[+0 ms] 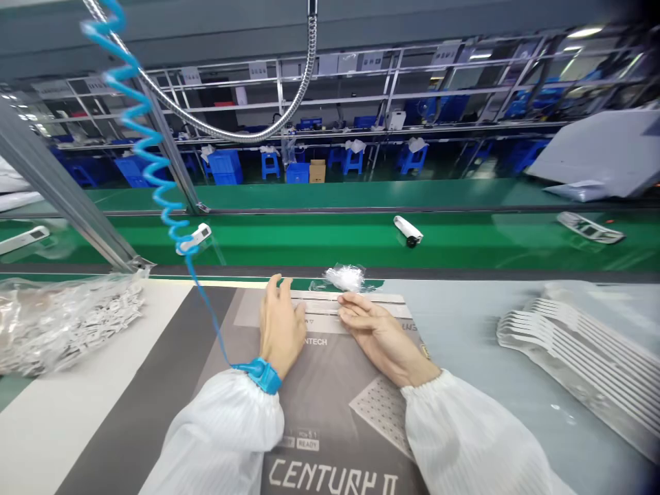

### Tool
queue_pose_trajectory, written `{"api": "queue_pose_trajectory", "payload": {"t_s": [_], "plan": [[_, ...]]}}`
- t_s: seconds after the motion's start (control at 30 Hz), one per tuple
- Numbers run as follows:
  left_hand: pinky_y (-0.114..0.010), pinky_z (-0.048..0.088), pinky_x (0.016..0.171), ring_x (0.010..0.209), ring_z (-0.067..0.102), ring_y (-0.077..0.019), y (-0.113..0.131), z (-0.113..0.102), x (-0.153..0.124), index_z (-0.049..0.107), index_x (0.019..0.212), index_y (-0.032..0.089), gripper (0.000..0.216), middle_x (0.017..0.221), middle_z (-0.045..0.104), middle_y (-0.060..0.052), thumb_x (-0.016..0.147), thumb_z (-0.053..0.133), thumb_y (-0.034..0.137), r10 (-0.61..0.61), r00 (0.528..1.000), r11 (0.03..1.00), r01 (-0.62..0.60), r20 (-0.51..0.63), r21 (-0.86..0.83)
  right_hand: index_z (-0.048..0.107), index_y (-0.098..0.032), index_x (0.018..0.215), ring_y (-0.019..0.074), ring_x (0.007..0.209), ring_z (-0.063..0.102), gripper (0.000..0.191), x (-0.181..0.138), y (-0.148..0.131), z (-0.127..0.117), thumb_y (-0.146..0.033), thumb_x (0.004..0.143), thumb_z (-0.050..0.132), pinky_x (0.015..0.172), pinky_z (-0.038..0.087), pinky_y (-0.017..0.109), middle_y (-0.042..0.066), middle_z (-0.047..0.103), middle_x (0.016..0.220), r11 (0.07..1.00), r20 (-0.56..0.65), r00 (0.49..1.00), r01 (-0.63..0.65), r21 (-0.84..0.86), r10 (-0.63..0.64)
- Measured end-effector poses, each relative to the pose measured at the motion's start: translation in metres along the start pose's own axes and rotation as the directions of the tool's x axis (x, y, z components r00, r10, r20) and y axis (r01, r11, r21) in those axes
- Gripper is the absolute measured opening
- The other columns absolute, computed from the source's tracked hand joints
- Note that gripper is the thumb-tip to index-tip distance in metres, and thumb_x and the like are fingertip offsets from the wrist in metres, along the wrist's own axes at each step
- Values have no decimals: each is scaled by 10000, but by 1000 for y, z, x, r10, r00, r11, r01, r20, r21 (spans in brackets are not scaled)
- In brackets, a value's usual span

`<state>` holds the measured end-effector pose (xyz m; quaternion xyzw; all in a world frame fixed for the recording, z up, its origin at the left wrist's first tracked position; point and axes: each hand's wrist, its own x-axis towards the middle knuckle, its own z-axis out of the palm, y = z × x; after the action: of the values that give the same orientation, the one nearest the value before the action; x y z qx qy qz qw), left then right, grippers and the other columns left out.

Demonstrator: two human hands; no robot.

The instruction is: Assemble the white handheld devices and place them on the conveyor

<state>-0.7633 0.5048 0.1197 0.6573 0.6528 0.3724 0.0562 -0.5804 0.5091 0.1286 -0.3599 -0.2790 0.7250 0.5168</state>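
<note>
Both bare hands rest at the far end of a printed mat [330, 385], a grey sheet lettered CENTURY II. The left hand [281, 326] is half curled, with its fingers narrowly spread and slightly raised. The right hand [379, 337] lies flatter, its fingers loosely together and pointing toward the left hand, just apart from it. Neither shows a clear grip, though from this view I cannot tell whether something thin lies pinched between the fingers. Under and between the hands lies one pale strip [330, 306] along the mat's far edge, and just beyond the right fingertips sits one small clear bag [344, 278], bunched around something white. Left of the mat lies one large clear bag [67, 323] holding many small white parts, too many to count. Right of the mat lies one stack of white comb-shaped pieces [582, 344], with about six prongs showing at its near end. Beyond the mat runs a green belt [309, 240] carrying three loose white items, one of them a white cylinder [407, 230] with a black end. One blue wrist strap [262, 375] circles the left wrist, and its one coiled cord [155, 158] rises beyond the mat's left side, passing one white clip [194, 238].
</note>
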Motion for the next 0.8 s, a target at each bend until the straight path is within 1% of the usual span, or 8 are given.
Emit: {"api": "queue_pose_trajectory", "payload": {"t_s": [0.13,0.27,0.33,0.4,0.43,0.5,0.67,0.8], "plan": [[-495,430,1087,1311,488,-319,5,-8,5,521,1251,131,351,1395,457,-197,906,522,197,18,987,999,-26,-157,-46,723,-177,900,93,888,628,336,-2,-1,2,-33,617,832,934,491,202,13,686,1026,1000,6,1000,11,14,-12],[-481,433,1062,1285,501,-309,11,-20,8,525,1249,141,347,1358,484,-183,922,536,255,6,929,999,-21,-371,-37,723,-159,933,101,902,634,375,-2,-1,3,-24,599,827,965,480,222,32,682,1046,1000,0,1000,1,31,-1],[-495,438,1037,1233,535,-311,11,-20,7,550,1211,149,313,1299,545,-167,911,542,237,3,951,1000,2,-308,17,723,-155,935,98,900,634,390,-3,-1,4,-26,585,837,956,481,212,30,679,1045,999,-1,1000,1,35,-1],[-513,451,995,1147,577,-319,8,-16,6,596,1115,163,230,1191,624,-138,893,550,206,4,995,996,6,-104,89,723,-156,918,89,881,630,390,-3,-1,4,-34,571,851,934,483,195,20,676,1028,999,-3,1000,0,37,1],[-517,453,980,1116,587,-321,6,-13,5,610,1078,168,201,1149,649,-125,887,551,192,3,1000,993,-3,-3,117,723,-158,913,88,875,627,390,-3,-1,4,-39,568,858,925,484,192,16,674,1023,999,-4,1000,-3,34,3],[-509,453,978,1103,590,-315,3,-9,3,618,1064,165,192,1140,663,-113,884,550,170,10,996,992,-22,89,126,724,-164,905,90,871,622,388,-3,-1,5,-49,564,869,913,488,194,13,670,1015,1000,-6,1000,-8,25,9],[-457,460,1002,1117,593,-274,1,-8,4,603,1088,142,208,1152,654,-111,891,539,143,58,997,998,-57,-45,15,735,-174,882,99,885,615,377,-2,-2,5,-63,556,887,908,487,201,11,670,1007,1000,-12,1000,-12,15,12],[-462,474,986,1091,603,-274,2,-8,5,612,1057,141,184,1118,659,-107,886,546,134,62,997,998,-62,-54,2,738,-177,875,100,880,615,391,-3,-2,5,-69,535,899,904,486,200,9,675,1005,1000,-14,1000,-12,17,12]]}}
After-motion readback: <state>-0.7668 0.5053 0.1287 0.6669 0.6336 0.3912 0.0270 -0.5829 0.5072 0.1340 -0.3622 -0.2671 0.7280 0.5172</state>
